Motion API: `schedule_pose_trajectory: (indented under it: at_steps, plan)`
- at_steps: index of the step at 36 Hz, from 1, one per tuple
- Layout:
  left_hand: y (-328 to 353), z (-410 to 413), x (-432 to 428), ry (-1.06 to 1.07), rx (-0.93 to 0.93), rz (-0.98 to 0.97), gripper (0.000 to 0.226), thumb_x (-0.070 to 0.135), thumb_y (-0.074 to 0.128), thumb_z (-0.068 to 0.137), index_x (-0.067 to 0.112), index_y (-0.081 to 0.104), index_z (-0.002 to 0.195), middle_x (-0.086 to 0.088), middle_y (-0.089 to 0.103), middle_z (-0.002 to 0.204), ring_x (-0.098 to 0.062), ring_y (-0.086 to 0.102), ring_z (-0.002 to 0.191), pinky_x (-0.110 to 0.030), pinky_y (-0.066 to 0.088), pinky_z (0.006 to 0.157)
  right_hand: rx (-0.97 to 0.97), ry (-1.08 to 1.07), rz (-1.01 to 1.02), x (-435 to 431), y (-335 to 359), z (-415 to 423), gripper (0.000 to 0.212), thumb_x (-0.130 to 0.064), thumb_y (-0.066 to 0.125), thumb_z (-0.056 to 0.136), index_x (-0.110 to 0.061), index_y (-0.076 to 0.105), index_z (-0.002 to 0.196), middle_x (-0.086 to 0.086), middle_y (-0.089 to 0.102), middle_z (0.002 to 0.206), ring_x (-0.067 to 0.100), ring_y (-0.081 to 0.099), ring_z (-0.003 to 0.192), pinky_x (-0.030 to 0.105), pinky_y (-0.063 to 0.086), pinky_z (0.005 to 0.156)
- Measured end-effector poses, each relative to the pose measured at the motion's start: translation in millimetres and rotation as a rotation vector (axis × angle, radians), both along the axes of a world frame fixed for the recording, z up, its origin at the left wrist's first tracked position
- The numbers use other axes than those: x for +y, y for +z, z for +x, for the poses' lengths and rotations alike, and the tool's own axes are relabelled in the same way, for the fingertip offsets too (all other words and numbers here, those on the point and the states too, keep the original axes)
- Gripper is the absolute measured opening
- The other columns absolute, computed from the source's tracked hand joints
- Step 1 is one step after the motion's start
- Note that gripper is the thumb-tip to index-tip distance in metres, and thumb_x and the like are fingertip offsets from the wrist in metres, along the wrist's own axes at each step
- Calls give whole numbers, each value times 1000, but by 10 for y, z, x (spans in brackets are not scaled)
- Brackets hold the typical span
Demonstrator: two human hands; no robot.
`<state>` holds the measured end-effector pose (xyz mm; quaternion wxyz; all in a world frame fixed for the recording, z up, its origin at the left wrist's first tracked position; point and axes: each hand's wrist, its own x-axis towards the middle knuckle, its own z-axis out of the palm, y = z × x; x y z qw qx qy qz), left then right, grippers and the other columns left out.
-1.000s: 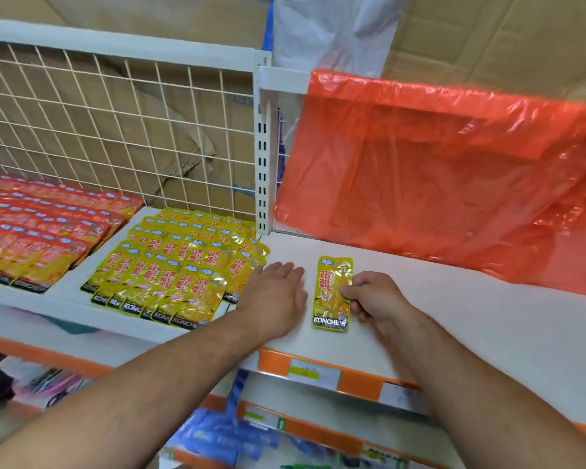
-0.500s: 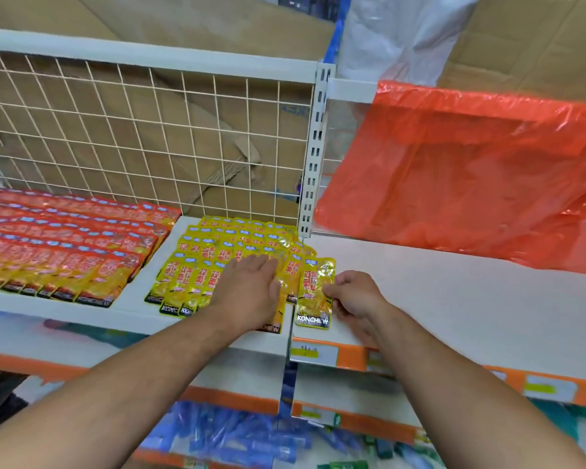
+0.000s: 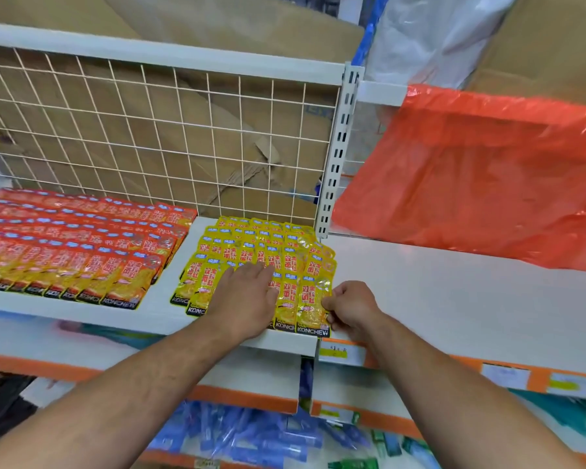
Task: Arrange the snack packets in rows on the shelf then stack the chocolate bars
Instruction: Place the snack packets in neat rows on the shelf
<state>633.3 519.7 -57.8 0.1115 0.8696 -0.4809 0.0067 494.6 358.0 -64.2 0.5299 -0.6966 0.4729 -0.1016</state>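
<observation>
Two shelves sit side by side, split by an upright post (image 3: pixel 339 147) at the back. On the left shelf (image 3: pixel 178 265) lie two blocks of packets in overlapping rows: the left block (image 3: pixel 75 252) runs off the left edge, and the right block (image 3: pixel 261 245) reaches the seam by the post, with a bare strip between them. Behind both stands a mesh (image 3: pixel 149 137), with cardboard (image 3: pixel 217 28) behind it. The left hand (image 3: pixel 247 296) lies flat on the right block's front row. The right hand (image 3: pixel 349 308) pinches the end packet (image 3: pixel 313 299) at that row's right edge. A bag (image 3: pixel 481 177) lies at the back of the right shelf (image 3: pixel 454 299). A tag (image 3: pixel 334 353) sits on its front lip.
</observation>
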Motion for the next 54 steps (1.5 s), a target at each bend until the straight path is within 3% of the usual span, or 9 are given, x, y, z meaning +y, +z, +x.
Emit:
schedule_pose_trajectory:
  at_steps: [6,10,18,21,25,30,41,47,54]
  plan:
    - [-3,-12,-9,2,8,14,54,41,38,101,21,35,151,-3,38,156,-23,32,144,-46,22,118,166,87,-264,16,-20,66,19,-12,71,73,-12,54,63,16,65,64,30,69,64,39,58,59]
    - [17,-62,-16,5,22,12,54,41,38,102,21,34,152,-2,35,157,-22,29,145,-44,20,120,266,139,-403,12,23,29,16,-23,73,77,-9,66,76,7,71,78,23,66,77,28,49,64]
    - [52,-92,-92,-8,19,-19,52,40,40,102,21,36,150,-1,38,155,-21,30,144,-43,18,120,46,-8,-235,-196,-9,56,11,-9,54,64,-8,64,68,8,49,56,29,48,53,46,52,55]
    - [52,-64,-122,-13,8,-17,53,40,38,101,22,36,150,0,39,154,-20,31,144,-44,20,120,-76,-74,-51,-323,53,115,29,5,49,79,-11,61,101,14,57,63,27,54,50,32,45,45]
    - [68,-46,-151,0,24,-15,52,40,37,102,23,34,152,1,35,157,-19,28,145,-42,17,121,-35,-19,-60,-523,114,269,39,6,50,82,-30,35,76,7,54,58,23,54,43,30,45,44]
    - [63,14,-164,30,39,-28,52,40,41,101,24,37,150,0,37,156,-21,31,144,-44,19,121,38,48,-163,-692,78,437,45,-3,65,85,-28,32,70,0,48,66,16,49,35,23,37,40]
    - [72,107,-214,81,47,2,57,46,41,99,27,33,152,2,33,158,-18,25,147,-42,14,122,-38,-22,-213,-886,-112,738,19,-5,61,76,-23,65,73,0,72,88,27,69,89,40,58,81]
    - [63,136,-251,86,46,-7,57,45,41,98,23,38,150,-1,37,156,-22,30,145,-44,16,121,-44,13,-207,-842,-116,877,18,-3,60,74,-20,63,73,6,71,78,27,68,64,34,58,59]
    - [83,151,-305,93,31,2,58,47,35,98,24,35,151,2,37,156,-19,29,145,-42,18,121,33,-18,-298,-1090,-121,878,17,-18,70,79,-19,67,95,0,68,101,24,63,99,25,42,77]
